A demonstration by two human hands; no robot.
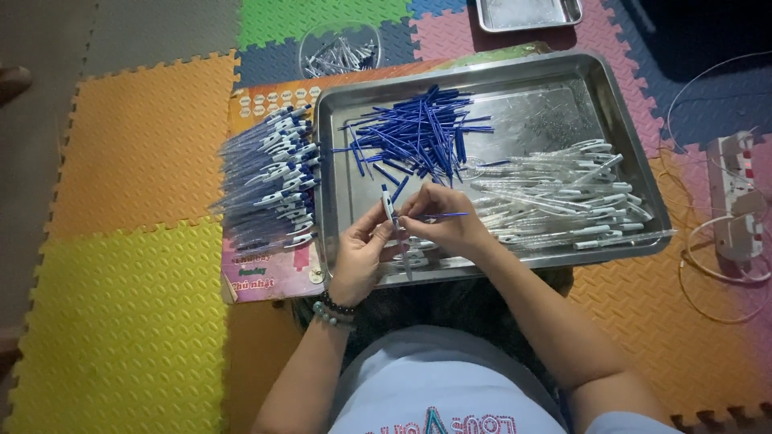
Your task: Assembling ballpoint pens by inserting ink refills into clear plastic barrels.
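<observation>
A clear pen barrel with a blue tip (pixel 392 215) is pinched upright-ish in the left hand (pixel 359 255), fingers closed around its lower part, right over the near edge of the big metal tray (pixel 346 173). A thin blue refill (pixel 441 214) is gripped between the fingertips of the right hand (pixel 447 223), lying roughly level and pointing off to the right, with its near end brought up against the barrel. Both hands are held close together, basically touching, just above the tray's front rim.

Behind the hands, a loose heap of blue refills (pixel 422 133) is spread across the far left part of the tray. To the right of them, a pile of clear empty barrels (pixel 563 197) is stacked across the right half. A few small white bits are seen under the hands, but they're too blurry to tell what they are.

Just left of the tray, a neat fan of finished pens (pixel 269 181) is laid out on a printed cardboard sheet (pixel 261 277). Further back a small round clear container (pixel 341 50) with bits inside is sat on the foam puzzle mat (pixel 129 321), and a second smaller tray (pixel 527 12) is cut off at the top edge. A white power strip (pixel 733 193) with looped cables is off to the right. Beaded bracelets (pixel 331 312) are worn on the left wrist.
</observation>
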